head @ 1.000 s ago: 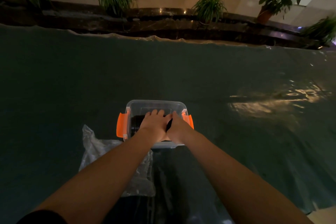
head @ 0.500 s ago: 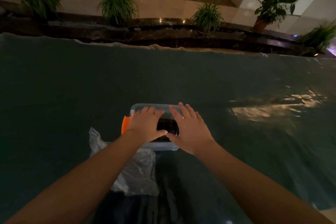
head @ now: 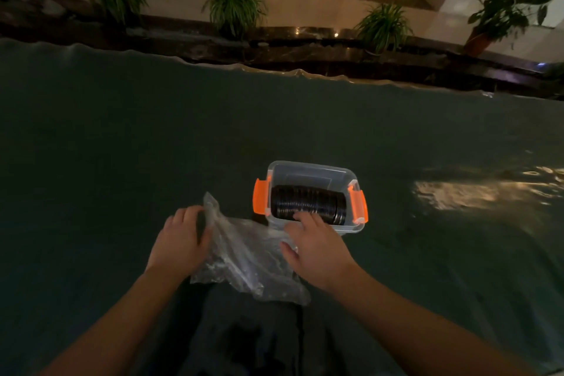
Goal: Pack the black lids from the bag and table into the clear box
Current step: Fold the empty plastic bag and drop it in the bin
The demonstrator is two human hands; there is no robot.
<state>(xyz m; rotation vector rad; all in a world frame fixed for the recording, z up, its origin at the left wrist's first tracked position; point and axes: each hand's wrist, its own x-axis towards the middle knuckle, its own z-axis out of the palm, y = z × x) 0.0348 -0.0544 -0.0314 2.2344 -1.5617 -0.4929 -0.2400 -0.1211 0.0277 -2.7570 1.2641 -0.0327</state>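
Observation:
A clear box [head: 308, 168] with orange side latches stands on the dark green table cover. A row of black lids [head: 308, 201] stands on edge inside it. A crumpled clear plastic bag [head: 244, 253] lies just in front and to the left of the box. My left hand [head: 180, 239] rests on the bag's left edge, fingers curled against the plastic. My right hand [head: 314, 246] lies flat over the bag's right side, fingers spread, fingertips at the box's near rim. Whether any lids are in the bag is unclear.
The green cover [head: 122, 146] spreads wide on all sides, with a glare patch [head: 476, 192] at the right. Beyond its far edge runs a dark ledge with several potted plants [head: 233, 6]. My dark trousers [head: 244, 336] show below the bag.
Both hands have come back off the box, where they pressed on the lids, and now lie on the plastic bag. The view has shifted, so the box appears further right.

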